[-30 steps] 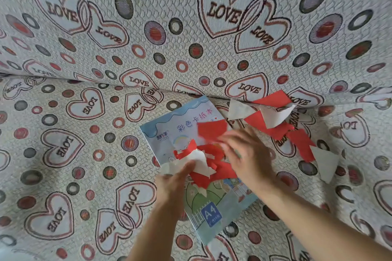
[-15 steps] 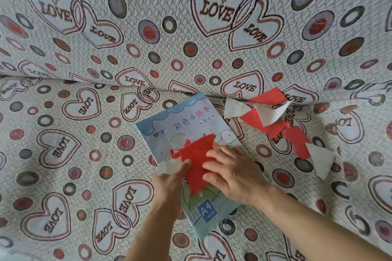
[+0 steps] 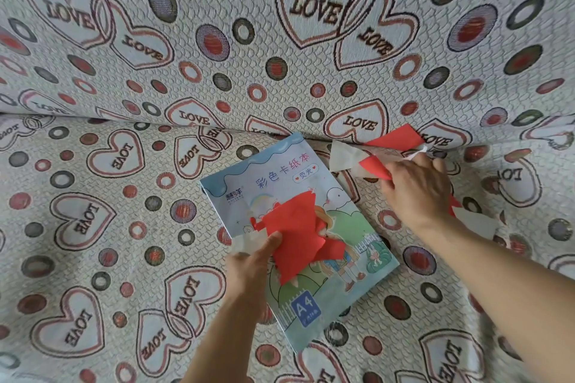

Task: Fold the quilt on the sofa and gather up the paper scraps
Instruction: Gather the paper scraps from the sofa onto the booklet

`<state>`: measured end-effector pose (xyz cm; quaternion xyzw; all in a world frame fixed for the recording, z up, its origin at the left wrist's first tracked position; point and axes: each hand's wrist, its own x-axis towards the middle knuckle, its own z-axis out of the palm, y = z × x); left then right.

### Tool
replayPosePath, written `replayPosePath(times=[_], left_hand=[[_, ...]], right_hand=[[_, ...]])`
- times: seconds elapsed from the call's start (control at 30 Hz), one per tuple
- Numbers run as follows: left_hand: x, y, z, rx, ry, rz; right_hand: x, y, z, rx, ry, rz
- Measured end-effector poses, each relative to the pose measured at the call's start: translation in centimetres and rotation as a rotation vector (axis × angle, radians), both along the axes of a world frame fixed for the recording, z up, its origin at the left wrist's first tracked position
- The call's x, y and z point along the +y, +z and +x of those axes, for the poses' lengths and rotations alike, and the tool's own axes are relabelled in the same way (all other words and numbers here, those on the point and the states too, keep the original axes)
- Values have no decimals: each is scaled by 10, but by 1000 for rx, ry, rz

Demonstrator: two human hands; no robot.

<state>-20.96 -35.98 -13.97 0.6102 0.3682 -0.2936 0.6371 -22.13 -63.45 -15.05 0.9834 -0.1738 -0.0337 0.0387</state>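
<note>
A pile of red and white paper scraps [image 3: 298,233] lies on a blue A4 card-paper pad [image 3: 339,277] on the sofa seat. My left hand [image 3: 252,261] presses its thumb on the pile's left edge and holds it down on the pad. More red and white scraps [image 3: 395,138] lie along the crease between seat and backrest to the right. My right hand [image 3: 417,190] rests on these scraps with fingers bent over a red piece [image 3: 373,166] and a white one. Another white scrap [image 3: 476,222] lies beside my right wrist. No quilt is in view.
The sofa cover [image 3: 109,221] with hearts, LOVE lettering and circles fills the frame. The backrest [image 3: 217,25] rises behind the pad. The seat to the left of the pad carries no paper.
My right hand has left the pile on the pad and moved up and right onto the loose scraps at the crease. My left hand has stayed on the pile.
</note>
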Motion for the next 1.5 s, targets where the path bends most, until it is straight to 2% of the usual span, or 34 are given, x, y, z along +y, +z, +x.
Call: replayPosePath(times=[0.07, 0.2, 0.27, 0.37, 0.47, 0.57, 0.7, 0.87, 0.93, 1.1, 1.27, 1.4, 1.5], left_hand=[[1, 0, 1, 16, -1, -5], [1, 1, 2, 24, 13, -12], [0, 4, 2, 23, 11, -14], [0, 8, 4, 36, 3, -21], [1, 10, 8, 43, -39, -20], [4, 12, 10, 67, -82, -7], [8, 11, 12, 26, -128, -12], [10, 8, 15, 53, -91, -39], [11, 8, 17, 58, -89, -38], [14, 6, 18, 58, -162, -55], [23, 2, 23, 24, -169, -125], [24, 2, 27, 38, -197, -88], [24, 1, 28, 39, -229, -98]], right_hand=[[-5, 0, 2, -72, -70, 82], [7, 6, 2, -357, -260, 400], [31, 15, -1, -530, -216, 491], [70, 26, -4, -659, 49, 510], [100, 19, -12, -564, 319, 498], [123, 10, -20, -423, 430, 460], [137, 4, -25, -335, 393, 464], [134, 19, -24, -548, 11, 594], [135, 23, -25, -555, 61, 578], [146, 15, -34, -330, 339, 501], [160, 26, -34, -382, 572, 413], [163, 20, -34, -347, 586, 386], [157, 15, -31, -300, 486, 356]])
